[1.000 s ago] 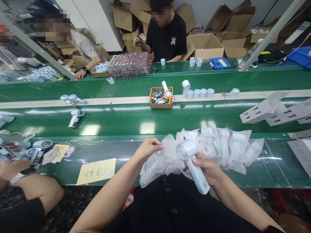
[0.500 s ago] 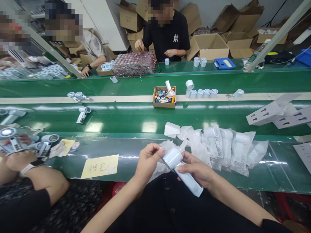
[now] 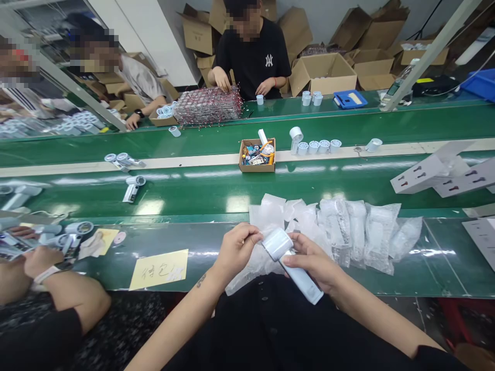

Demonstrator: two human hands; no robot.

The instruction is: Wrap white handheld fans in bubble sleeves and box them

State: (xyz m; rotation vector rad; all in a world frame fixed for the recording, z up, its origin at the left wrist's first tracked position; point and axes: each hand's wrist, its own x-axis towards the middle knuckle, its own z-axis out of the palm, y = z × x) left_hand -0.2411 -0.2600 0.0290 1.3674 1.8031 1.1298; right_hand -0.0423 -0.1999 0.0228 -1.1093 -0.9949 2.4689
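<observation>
A pale blue-white handheld fan (image 3: pixel 302 278) with a round, drum-like head lies slantwise in front of my body. My right hand (image 3: pixel 315 260) wraps round it where handle and head meet, thumb on top. At the left rim of the head, my left hand (image 3: pixel 240 250) is closed in a pinch; what sits between its fingertips is too small to make out. Thin clear plastic bags (image 3: pixel 247 273) lie under and behind my hands on the bench. Just to the right, several bagged fans (image 3: pixel 381 232) lie in a row.
Across the green belt stand a small carton of parts (image 3: pixel 257 154) and several white cups (image 3: pixel 319 147). White boxes (image 3: pixel 421 175) sit at right. A yellow paper (image 3: pixel 158 269) lies left, near a co-worker's hand (image 3: pixel 42 263) among fans. Other people work opposite.
The clear film that showed near the fan's head by my left fingers is no longer visible there. My left hand stays pinched, my right hand keeps its hold. The view has shifted slightly.
</observation>
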